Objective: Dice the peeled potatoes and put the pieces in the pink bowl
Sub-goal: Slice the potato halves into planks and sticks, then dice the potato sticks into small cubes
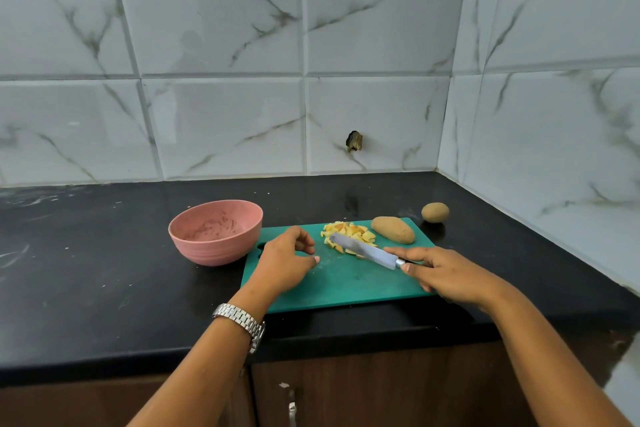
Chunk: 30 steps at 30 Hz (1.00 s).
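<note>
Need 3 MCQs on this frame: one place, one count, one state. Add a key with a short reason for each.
1. Where does the pink bowl stand?
A) left of the green board
B) on the board
C) right of the board

2. How many whole, uncut potatoes show?
A) one
B) two
C) three

3. What is the right hand doing?
A) gripping the knife
B) lying flat and empty
C) holding a potato

Key:
1 A: the bowl sits on the black counter at the board's left edge.
2 B: the long potato lies on the board and the round potato on the counter.
3 A: its fingers curl round the handle, with the blade over the diced pieces.
</note>
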### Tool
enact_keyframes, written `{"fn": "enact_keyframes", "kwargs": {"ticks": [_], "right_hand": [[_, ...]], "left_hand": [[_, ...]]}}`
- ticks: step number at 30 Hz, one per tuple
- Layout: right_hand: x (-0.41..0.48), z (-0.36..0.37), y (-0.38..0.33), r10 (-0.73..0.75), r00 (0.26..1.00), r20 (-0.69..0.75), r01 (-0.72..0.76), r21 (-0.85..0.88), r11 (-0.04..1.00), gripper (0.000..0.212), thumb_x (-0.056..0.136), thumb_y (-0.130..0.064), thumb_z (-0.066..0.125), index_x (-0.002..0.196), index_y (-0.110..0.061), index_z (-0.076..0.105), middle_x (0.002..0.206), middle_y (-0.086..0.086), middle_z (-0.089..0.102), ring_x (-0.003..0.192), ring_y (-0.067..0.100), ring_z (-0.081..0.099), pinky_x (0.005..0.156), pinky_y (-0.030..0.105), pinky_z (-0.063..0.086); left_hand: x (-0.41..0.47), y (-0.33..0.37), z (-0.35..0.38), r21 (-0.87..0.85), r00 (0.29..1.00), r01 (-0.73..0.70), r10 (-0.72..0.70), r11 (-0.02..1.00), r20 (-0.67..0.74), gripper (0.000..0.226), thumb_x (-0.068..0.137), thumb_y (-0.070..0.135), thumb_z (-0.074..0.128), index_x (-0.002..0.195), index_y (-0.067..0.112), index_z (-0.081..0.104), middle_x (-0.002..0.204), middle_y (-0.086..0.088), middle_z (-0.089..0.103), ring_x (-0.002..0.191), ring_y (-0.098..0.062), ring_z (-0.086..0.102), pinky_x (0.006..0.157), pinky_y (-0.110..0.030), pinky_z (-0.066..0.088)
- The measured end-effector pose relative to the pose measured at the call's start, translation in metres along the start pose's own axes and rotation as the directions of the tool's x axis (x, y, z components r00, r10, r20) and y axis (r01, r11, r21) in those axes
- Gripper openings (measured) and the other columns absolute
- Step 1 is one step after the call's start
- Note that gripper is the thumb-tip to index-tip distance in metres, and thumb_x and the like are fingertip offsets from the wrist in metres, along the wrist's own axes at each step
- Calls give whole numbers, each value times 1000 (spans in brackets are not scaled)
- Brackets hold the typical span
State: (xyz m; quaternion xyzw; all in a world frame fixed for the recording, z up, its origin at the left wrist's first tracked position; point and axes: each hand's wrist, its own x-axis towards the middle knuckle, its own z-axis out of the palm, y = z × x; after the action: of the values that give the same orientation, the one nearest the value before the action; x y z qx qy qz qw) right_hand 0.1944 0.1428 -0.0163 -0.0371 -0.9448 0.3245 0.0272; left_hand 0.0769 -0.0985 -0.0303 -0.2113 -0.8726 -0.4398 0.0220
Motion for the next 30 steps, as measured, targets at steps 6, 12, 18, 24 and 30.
{"fn": "enact_keyframes", "kwargs": {"ticks": [6,12,18,24,30], "right_hand": [[-4,-3,5,-10,996,-86,16,69,998,34,104,-35,46,132,-54,48,66,-11,47,53,0,44,56,13,34],[4,3,22,84,944,-318,63,424,904,38,104,-29,48,136,-49,51,67,0,49,47,4,35,46,21,32],[5,9,33,236,877,-419,128,677,725,39,103,-27,49,138,-44,49,67,0,52,48,6,38,43,20,34],[5,11,40,251,863,-438,175,725,666,42,103,-24,49,141,-43,49,67,1,52,49,6,40,44,21,36],[6,10,43,250,858,-448,199,740,643,43,103,-22,50,141,-42,49,66,2,52,48,5,40,43,19,36]], "left_hand": [[3,2,2,-21,1000,6,-6,1000,7,17,84,16,70,91,21,56,93,9,65,84,-7,57,67,-18,40],[13,20,13,-2,998,-55,55,998,36,17,85,14,69,97,18,58,98,6,64,74,-6,53,62,-16,43],[43,57,44,275,956,-282,244,919,164,32,87,19,65,117,21,57,122,1,57,109,-18,51,90,-27,43],[80,82,80,560,835,-546,352,623,422,49,90,22,63,135,29,44,140,6,45,129,-20,37,97,-44,44],[105,88,102,553,785,-605,315,572,533,47,92,20,58,136,27,45,139,2,47,129,-22,42,99,-46,44]]}}
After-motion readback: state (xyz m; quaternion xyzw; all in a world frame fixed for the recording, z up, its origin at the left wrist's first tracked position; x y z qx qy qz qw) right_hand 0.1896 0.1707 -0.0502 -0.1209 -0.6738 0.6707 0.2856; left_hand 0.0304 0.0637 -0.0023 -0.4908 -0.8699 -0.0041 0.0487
